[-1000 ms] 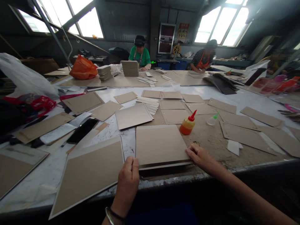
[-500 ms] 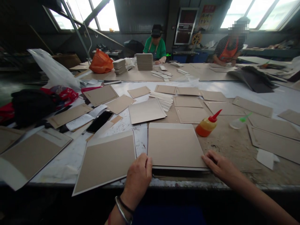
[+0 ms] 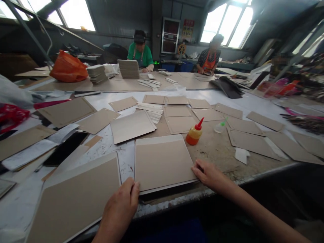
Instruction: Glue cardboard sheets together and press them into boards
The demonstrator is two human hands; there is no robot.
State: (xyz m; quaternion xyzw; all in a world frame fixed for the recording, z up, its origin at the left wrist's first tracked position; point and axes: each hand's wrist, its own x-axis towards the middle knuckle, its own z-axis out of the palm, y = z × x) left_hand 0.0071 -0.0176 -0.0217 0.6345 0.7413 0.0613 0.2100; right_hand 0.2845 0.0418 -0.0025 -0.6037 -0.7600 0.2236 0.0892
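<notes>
- Workshop interior: sloping windows (image 3: 227, 23) admit daylight at the far side; a person in green (image 3: 139, 52) and, farther right, a person in an orange apron (image 3: 209, 59) sit behind a far table (image 3: 177, 82).
- Near worktop (image 3: 128, 162): white-covered and stained, partly overlaid by a brown base sheet (image 3: 215, 148).
- Principal object: a grey-brown panel (image 3: 162, 163) with a pale border (image 3: 159, 139), lying at the near edge of the worktop, between the two hands.
- Left hand (image 3: 120, 206): fingers curled, the thumb closed over the panel's near left corner; the undersides of these fingers are hidden.
- Right hand (image 3: 209, 173): thumb and fingers pinching the panel's right edge, close to its near corner.
- Recent change: half a second ago a dark line separated the brown face from the pale strip along the near edge; now the two meet with no dark line. This suggests, as a judgement, that the layers sit closer together and more evenly. The view has also swung.
- Surroundings: a larger panel (image 3: 78, 189) lies to the left, just beside the left hand; a red-tipped bottle (image 3: 194, 135) stands just beyond the held panel's right edge; a green-tipped bottle (image 3: 219, 127) lies farther right.
</notes>
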